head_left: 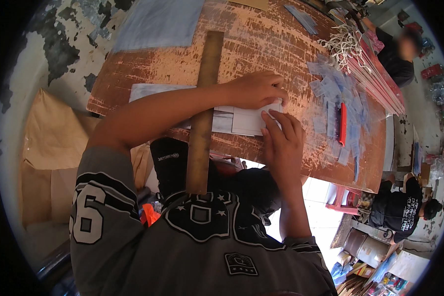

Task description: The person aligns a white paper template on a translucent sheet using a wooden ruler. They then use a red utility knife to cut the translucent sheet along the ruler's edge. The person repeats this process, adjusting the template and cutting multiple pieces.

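A white sheet with thin ruled lines, like card or paper [246, 121], lies near the table's front edge. My left hand [259, 90] is closed at the sheet's far right corner, its fingers curled and pinching there. My right hand [284, 138] grips the sheet's right side, fingertips on top and thumb by the near edge. A long, flat brown bar, like a straightedge [209, 59], lies under my left forearm, its near end jutting past the table edge toward my chest. Beneath the bar and the white sheet are greyish translucent sheets [150, 89], partly hidden by my arm.
On the worn brown table [261, 39], clear plastic offcuts [333, 91] lie at the right with a red-handled tool [342, 123]. Pink sticks with white strings [375, 69] are behind them. A large bluish sheet [158, 24] is far left. Two people [402, 56] are at the right.
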### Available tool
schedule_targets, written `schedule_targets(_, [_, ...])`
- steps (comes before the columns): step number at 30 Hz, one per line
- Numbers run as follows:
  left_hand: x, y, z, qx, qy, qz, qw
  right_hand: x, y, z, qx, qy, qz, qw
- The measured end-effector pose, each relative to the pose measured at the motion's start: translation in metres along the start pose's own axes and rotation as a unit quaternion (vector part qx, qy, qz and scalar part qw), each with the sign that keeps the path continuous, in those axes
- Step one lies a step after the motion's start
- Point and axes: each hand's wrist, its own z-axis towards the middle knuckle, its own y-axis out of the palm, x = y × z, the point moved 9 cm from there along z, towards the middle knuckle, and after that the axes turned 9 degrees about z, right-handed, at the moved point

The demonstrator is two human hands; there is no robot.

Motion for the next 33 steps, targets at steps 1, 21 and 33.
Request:
schedule_targets(1, [-0.002,0.001,0.001,-0.01,-0.001,0.003,1.0,-0.004,0.004,0.002,-0.009,-0.01,0.023,1.0])
schedule_targets(21, [-0.018,-0.001,0.004,-0.007,-0.005,-0.135,0.991,-0.028,0.045,0.027,-0.016,-0.064,0.056,0.996])
schedule_targets(33, [-0.05,-0.003,-0.003,0.029,-0.153,-0.355,0.922,-0.031,0.063,0.033,-0.047,-0.091,-0.036,0.994])
